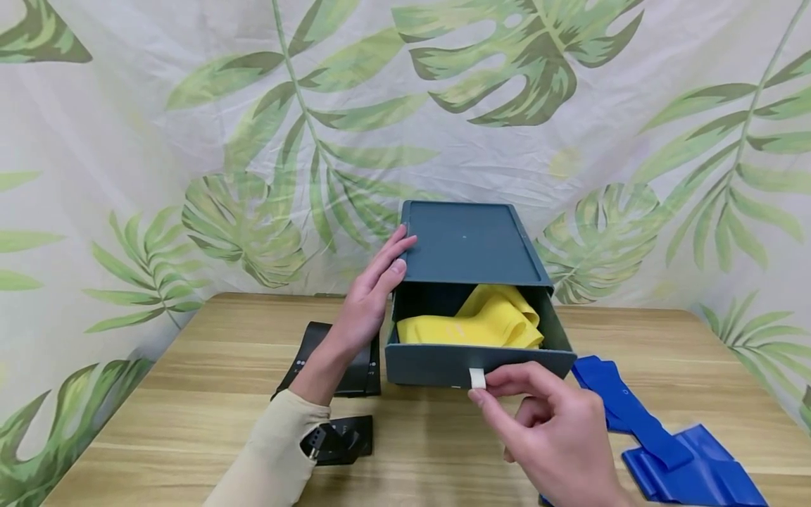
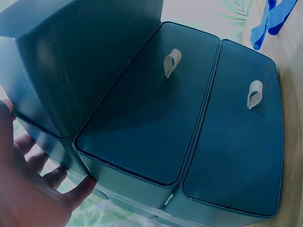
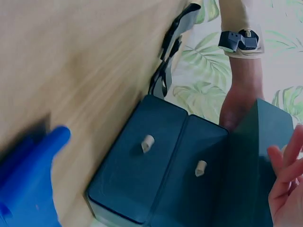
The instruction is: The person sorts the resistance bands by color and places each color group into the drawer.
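A dark teal drawer box (image 1: pixel 469 243) stands on the table, its top drawer (image 1: pixel 431 366) pulled out toward me. Inside that drawer lies a folded yellow band (image 1: pixel 469 327). My left hand (image 1: pixel 374 289) rests against the box's upper left side, fingers extended along it; the left wrist view shows its fingertips at the side wall. At the drawer front, my right hand (image 1: pixel 551 422) pinches the white pull tab (image 1: pixel 477 379) between thumb and index finger, the other fingers curled in. The right wrist view has this right hand (image 3: pixel 288 184) at its right edge, beside the pulled-out drawer.
Below the pulled-out drawer are two closed drawers with white loop tabs (image 2: pixel 172 61). Blue bands (image 1: pixel 697 465) lie on the table at right. Black bands (image 1: pixel 364 373) lie at left, partly behind my left forearm. A leaf-patterned cloth (image 1: pixel 355 141) hangs behind the table.
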The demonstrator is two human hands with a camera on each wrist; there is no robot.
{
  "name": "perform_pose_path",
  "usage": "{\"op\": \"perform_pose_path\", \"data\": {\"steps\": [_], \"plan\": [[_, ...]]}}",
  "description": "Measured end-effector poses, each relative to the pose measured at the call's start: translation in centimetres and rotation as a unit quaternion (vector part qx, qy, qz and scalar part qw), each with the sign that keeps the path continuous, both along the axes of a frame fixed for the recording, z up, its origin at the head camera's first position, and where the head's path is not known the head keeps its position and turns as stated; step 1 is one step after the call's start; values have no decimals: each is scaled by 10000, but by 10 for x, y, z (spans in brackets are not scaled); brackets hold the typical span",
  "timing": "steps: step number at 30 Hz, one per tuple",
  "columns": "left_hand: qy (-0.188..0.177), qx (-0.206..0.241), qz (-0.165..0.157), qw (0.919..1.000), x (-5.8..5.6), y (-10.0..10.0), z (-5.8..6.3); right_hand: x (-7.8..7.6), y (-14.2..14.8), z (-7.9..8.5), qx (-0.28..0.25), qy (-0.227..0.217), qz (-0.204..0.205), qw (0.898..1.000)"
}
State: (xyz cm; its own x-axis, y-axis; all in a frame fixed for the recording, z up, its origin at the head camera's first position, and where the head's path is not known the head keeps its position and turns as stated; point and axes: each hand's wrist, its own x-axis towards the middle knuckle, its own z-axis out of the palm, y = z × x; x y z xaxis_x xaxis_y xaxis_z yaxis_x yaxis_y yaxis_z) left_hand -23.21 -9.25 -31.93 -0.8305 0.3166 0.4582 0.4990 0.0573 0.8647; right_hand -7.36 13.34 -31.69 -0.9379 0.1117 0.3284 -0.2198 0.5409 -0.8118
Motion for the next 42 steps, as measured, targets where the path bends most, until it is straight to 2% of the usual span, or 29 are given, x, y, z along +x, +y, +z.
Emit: {"op": "perform_pose_path", "data": {"steps": [4,11,17,26,35,42], "plan": [[0,1,-4,10000,0,0,0,0,-3,-5,-458,-25,-79,9989],[-22,12,-13,10000,-1,0,-1,-3,-2,-12,-981,186,127,9949],[-45,20,-29,10000,-1,0,-1,-12,2,-11,-960,312,216,9947],[-46,54,-38,10000,0,0,0,-34,5,-8,-917,356,376,9944],[-80,85,0,9999,2,2,0,-56,6,-5,-899,99,363,9952],[-63,16,66,10000,2,1,1,-69,5,-5,-886,69,279,9957]]}}
